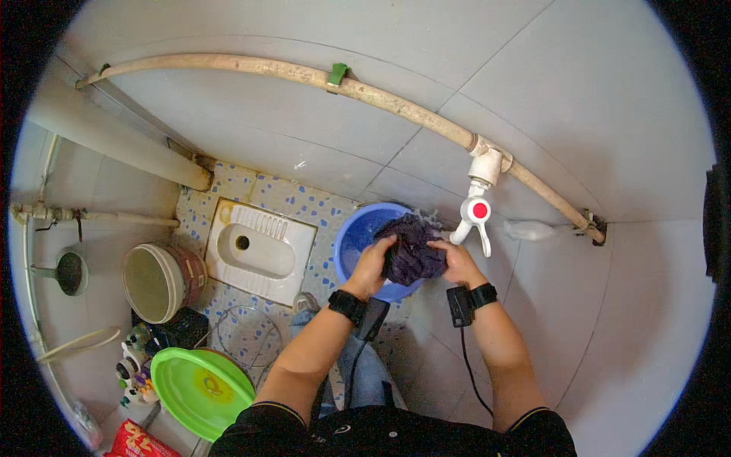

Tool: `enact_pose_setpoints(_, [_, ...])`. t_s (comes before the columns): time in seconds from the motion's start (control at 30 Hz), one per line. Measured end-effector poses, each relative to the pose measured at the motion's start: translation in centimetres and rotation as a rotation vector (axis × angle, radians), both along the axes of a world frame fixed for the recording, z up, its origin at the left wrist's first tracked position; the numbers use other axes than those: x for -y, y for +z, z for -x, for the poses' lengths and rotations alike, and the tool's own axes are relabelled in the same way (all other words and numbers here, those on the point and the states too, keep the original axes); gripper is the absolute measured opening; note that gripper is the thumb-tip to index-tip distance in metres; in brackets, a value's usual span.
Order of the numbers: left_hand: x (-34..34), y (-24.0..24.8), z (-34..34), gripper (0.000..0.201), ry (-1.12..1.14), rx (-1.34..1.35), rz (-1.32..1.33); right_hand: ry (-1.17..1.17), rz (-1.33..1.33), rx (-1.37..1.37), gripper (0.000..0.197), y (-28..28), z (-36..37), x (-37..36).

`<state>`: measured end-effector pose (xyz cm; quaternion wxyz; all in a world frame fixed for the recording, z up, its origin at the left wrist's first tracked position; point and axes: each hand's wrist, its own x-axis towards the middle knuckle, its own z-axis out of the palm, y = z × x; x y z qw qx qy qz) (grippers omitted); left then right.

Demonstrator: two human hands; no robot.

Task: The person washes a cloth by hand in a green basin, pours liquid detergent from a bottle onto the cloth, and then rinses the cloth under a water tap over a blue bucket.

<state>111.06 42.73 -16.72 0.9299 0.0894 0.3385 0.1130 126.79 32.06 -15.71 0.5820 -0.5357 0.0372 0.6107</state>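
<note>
A bunched dark purple cloth (413, 247) is held between my two hands, over a blue basin (344, 240) on the floor. My left hand (371, 266) grips its left side, thumb on top. On its right side my right hand (460, 263) pinches the fabric, close to the spout of a white tap (476, 213) with a red dot. Blurred, water-like streaks show at the cloth's upper right edge. The cloth covers much of the basin's inside, and some of my fingertips are hidden by it.
Left of the basin lies a white squat toilet (263, 251). Farther left stand a pale bucket (156, 282), a green basin (199, 392) and several bottles (135, 373). A beige pipe (381, 97) runs along the wall. Cables hang from black wrist straps (348, 306).
</note>
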Motion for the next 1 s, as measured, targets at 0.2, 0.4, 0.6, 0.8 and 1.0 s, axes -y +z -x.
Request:
enact_pose_setpoints(0.2, [1.6,-1.5,-2.2,0.047,0.014,-0.227,0.069,-0.025,-0.077,0.052,0.026,0.9,1.5,-1.1])
enact_pose_setpoints(0.4, [3.1,-1.3,-4.2,0.038,-0.029,-0.199,-0.163,0.427,0.138,1.341,0.025,1.8,4.9,-3.5])
enact_pose_setpoints(0.6, [3.1,-0.7,-5.0,0.035,-0.103,-0.287,-0.377,0.471,0.215,1.593,0.024,-0.7,1.6,-3.5])
enact_pose_setpoints(0.8, [2.6,-2.0,-3.3,0.031,0.033,-0.187,-0.252,0.488,0.263,1.558,0.028,-0.5,0.5,-5.0])
enact_pose_setpoints(1.0, [1.9,-3.6,-1.8,0.029,0.024,-0.195,0.115,0.081,0.092,0.389,0.032,-2.0,-0.5,-5.1])
